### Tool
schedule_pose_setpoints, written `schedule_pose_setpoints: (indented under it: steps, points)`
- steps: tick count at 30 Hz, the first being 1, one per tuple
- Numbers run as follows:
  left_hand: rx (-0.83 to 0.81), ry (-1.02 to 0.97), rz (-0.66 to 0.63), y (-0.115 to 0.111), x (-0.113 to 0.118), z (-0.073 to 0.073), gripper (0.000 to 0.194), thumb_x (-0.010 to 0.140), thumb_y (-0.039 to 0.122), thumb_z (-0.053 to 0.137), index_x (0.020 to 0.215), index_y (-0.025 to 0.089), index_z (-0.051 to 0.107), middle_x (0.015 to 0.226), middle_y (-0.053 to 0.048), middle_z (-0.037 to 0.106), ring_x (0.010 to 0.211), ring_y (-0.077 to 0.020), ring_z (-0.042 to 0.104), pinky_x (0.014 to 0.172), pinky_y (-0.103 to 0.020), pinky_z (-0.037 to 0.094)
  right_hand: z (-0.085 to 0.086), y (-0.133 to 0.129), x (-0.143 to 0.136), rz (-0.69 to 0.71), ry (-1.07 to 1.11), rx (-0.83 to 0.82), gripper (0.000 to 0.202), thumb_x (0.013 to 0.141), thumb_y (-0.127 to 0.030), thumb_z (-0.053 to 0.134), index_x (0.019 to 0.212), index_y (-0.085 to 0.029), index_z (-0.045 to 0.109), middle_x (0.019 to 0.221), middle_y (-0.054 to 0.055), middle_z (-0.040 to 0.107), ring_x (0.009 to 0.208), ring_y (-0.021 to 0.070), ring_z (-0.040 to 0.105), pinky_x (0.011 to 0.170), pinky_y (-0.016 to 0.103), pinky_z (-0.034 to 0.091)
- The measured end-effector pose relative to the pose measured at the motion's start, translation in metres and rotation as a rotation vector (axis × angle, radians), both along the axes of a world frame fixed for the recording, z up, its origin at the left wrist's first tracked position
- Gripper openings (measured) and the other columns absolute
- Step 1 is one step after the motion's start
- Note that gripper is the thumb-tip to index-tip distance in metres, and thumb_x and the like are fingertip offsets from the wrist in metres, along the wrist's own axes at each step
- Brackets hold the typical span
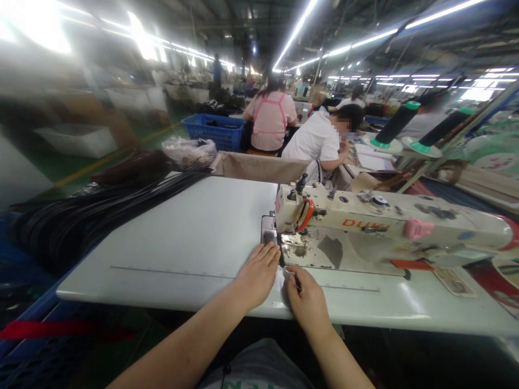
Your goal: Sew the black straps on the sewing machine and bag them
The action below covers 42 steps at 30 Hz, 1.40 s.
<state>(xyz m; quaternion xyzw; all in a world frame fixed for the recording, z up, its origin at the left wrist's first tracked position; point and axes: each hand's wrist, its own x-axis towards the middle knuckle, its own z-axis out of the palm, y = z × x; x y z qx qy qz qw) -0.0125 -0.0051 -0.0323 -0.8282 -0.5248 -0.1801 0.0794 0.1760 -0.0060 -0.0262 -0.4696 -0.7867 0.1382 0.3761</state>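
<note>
My left hand (261, 273) lies with its fingers stretched out and pressed together, palm down, at the left end of a sewing machine (389, 221). Its fingertips reach the metal plate (269, 236) beside the machine's head. A narrow dark strip (281, 256) shows just right of those fingertips; I cannot tell whether it is fabric or the edge of the machine bed. Close by on the right, my right hand (307, 294) is curled, thumb and forefinger drawn together near the front edge of the bed. What it pinches, if anything, is hidden.
The white table (194, 227) carries a printed ruler line. Long black strips (101, 216) hang over its left side. Two black thread cones (395, 124) stand behind the machine. A blue basket (214, 132) and two seated co-workers (312, 140) are beyond the table. A banknote-like paper (454, 282) lies right.
</note>
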Motion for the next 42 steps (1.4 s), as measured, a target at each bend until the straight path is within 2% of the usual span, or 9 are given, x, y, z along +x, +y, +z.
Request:
schedule_pose_setpoints:
  steps: [6,11,19,22,25,27,36,42]
  points:
    - [0.002,-0.032,0.011,0.002,0.001,-0.003,0.046,0.105,0.020,0.036,0.146,0.010,0.053,0.154,-0.013,0.055,0.150,-0.0244,0.044,0.126,-0.043,0.029,0.002,-0.001,0.000,0.008,0.013,0.007,0.025,0.095,-0.019,0.047,0.108,-0.019,0.068,0.099,0.009,0.076,0.090,0.0213,0.073,0.082,0.031,0.058]
    - [-0.026,-0.072,0.029,0.010,0.001,-0.004,0.044,0.106,0.027,0.039,0.145,0.012,0.055,0.154,-0.013,0.055,0.149,-0.0260,0.044,0.124,-0.046,0.033,0.007,-0.002,-0.001,0.016,0.003,0.000,0.025,0.096,-0.019,0.045,0.107,-0.019,0.068,0.097,0.008,0.075,0.087,0.0207,0.073,0.080,0.031,0.057]
    - [-0.112,-0.104,0.024,0.026,-0.005,0.004,0.042,0.105,0.029,0.044,0.142,0.014,0.058,0.152,-0.012,0.058,0.150,-0.0265,0.043,0.125,-0.049,0.030,0.008,-0.004,-0.001,0.024,-0.005,-0.024,0.026,0.095,-0.018,0.044,0.106,-0.020,0.067,0.097,0.009,0.074,0.087,0.0207,0.071,0.080,0.031,0.057]
    - [-0.171,-0.080,0.032,0.028,-0.006,0.010,0.044,0.104,0.023,0.041,0.145,0.016,0.054,0.155,-0.011,0.054,0.151,-0.0265,0.040,0.126,-0.053,0.027,0.006,-0.003,0.000,0.032,-0.012,-0.025,0.025,0.095,-0.019,0.044,0.106,-0.020,0.067,0.094,0.008,0.074,0.085,0.0204,0.071,0.078,0.031,0.056]
    - [-0.214,-0.052,0.047,0.028,-0.006,0.016,0.053,0.097,0.008,0.039,0.148,0.019,0.051,0.157,-0.010,0.052,0.153,-0.0274,0.037,0.127,-0.058,0.023,0.005,-0.003,0.000,0.030,-0.022,-0.021,0.024,0.095,-0.019,0.045,0.104,-0.020,0.067,0.093,0.008,0.074,0.083,0.0203,0.070,0.076,0.030,0.055]
    - [-0.228,-0.053,0.064,0.028,-0.006,0.019,0.058,0.093,0.004,0.039,0.147,0.021,0.051,0.157,-0.010,0.052,0.153,-0.0288,0.036,0.126,-0.060,0.024,0.004,-0.003,0.000,0.027,-0.024,-0.015,0.024,0.095,-0.019,0.044,0.104,-0.020,0.067,0.093,0.008,0.073,0.083,0.0202,0.070,0.075,0.030,0.055]
    - [-0.230,-0.083,0.089,0.031,-0.004,0.020,0.061,0.089,0.002,0.041,0.144,0.023,0.054,0.154,-0.010,0.054,0.150,-0.0315,0.037,0.125,-0.064,0.025,0.003,-0.003,0.000,0.026,-0.021,-0.004,0.023,0.095,-0.017,0.045,0.104,-0.020,0.066,0.092,0.007,0.072,0.082,0.0199,0.069,0.077,0.029,0.054]
    - [-0.216,-0.124,0.077,0.037,-0.008,0.019,0.058,0.088,0.001,0.043,0.138,0.024,0.061,0.149,-0.009,0.058,0.148,-0.0316,0.040,0.124,-0.063,0.029,0.005,-0.003,-0.001,0.028,-0.023,-0.002,0.024,0.092,-0.016,0.045,0.102,-0.020,0.066,0.091,0.007,0.073,0.078,0.0193,0.068,0.075,0.029,0.054]
